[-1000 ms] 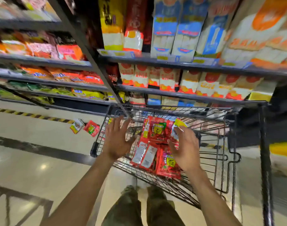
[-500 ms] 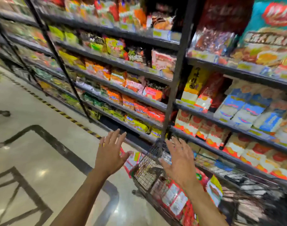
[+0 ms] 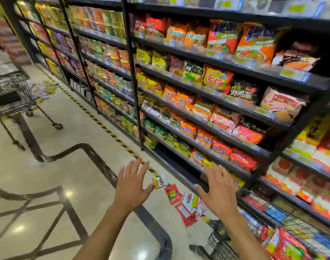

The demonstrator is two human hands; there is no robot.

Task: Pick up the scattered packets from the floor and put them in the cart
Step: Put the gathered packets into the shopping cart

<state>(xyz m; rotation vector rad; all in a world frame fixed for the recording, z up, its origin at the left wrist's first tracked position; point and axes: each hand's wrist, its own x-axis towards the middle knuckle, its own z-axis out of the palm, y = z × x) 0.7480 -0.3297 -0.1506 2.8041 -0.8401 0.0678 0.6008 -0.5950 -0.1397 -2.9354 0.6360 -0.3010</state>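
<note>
Several red and white packets (image 3: pixel 186 205) lie scattered on the floor at the foot of the shelves, one small packet (image 3: pixel 160 182) a little apart. My left hand (image 3: pixel 131 186) hovers open just left of them, fingers spread. My right hand (image 3: pixel 219 193) is open too, held above the packets' right side. The wire cart (image 3: pixel 224 244) sits at the lower right, with red packets (image 3: pixel 284 244) inside it.
Tall black shelves (image 3: pixel 207 102) full of noodle bags and cups run along the right. A second cart (image 3: pixel 12 94) stands at the far left, with more packets (image 3: pixel 43 89) strewn on the floor behind it. Yellow-black tape (image 3: pixel 104 126) edges the shiny floor.
Both hands have left the cart's packets and lifted, empty. My view has swung left and up from the cart, so the floor packets and aisle now show.
</note>
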